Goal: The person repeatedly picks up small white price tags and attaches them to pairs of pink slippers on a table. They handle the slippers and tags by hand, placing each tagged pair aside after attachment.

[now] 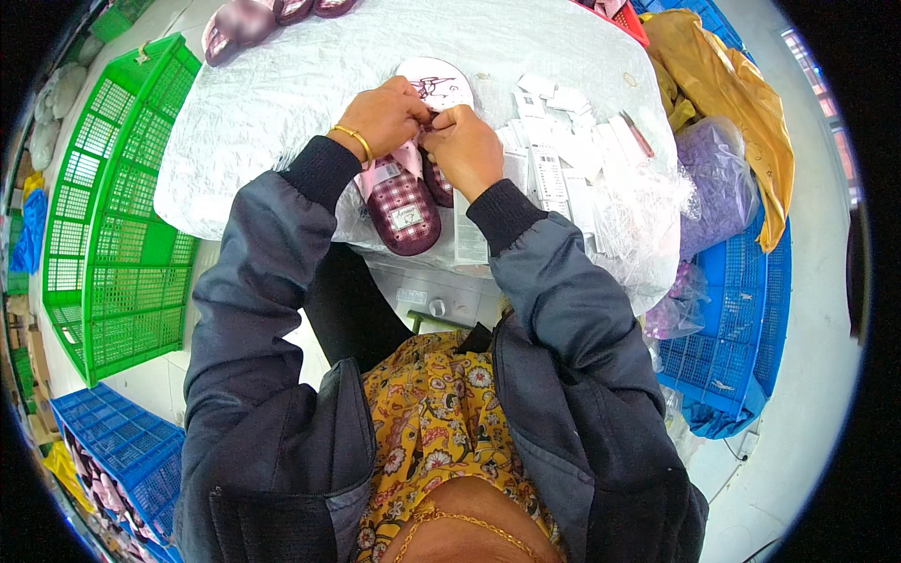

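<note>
A pair of slippers lies on the white-covered table, close to its near edge. The left slipper [402,211] has a maroon checked insole with a pale label and pink fabric at its upper. Most of the other slipper [437,181] is hidden under my right hand. My left hand [387,120] and my right hand [463,150] meet above the pair, fingers pinched together. Whatever sits between their fingertips is too small and covered to make out. Just beyond them is a white rounded piece [437,83] with dark scribbled lines.
White cards and paper tags [554,155] are strewn to the right, beside clear plastic bags [638,211] and a slim reddish tool [638,134]. More slippers [246,23] sit at the far left. Green crates [122,216] flank the table's left, blue crates [723,328] its right.
</note>
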Tool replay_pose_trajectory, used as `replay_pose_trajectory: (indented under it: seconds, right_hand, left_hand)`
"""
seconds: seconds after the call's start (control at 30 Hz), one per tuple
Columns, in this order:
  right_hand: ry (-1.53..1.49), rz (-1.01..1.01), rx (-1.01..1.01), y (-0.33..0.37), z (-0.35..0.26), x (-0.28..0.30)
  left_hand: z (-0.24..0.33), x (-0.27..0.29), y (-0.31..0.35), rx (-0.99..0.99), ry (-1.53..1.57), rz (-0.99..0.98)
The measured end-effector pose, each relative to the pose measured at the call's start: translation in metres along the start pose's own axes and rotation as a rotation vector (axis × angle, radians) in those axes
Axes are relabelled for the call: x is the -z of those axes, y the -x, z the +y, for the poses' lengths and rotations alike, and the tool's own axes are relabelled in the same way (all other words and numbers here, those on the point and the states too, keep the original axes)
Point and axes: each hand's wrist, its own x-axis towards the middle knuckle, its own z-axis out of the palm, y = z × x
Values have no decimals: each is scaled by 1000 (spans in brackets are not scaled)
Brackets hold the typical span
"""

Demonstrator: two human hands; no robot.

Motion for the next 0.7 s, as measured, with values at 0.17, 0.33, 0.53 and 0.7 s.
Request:
replay_pose_trajectory:
  seconds: [0.17,0.33,0.53,0.7]
  right_hand:
    - [-28,-18,-20,-2,2,0]
    - [-62,-33,-22,-3,6,0]
    - [-40,-13,-30,-5,4,-3]
    - [-133,-56,-19,-1,5,3]
  left_hand:
    - [3,0,-4,15,-6,-19]
    - [-3,-5,-3,-22,13,31]
    - [-1,-2,-3,6,16,-20]
    - [-6,-8,-2,-47,26,49]
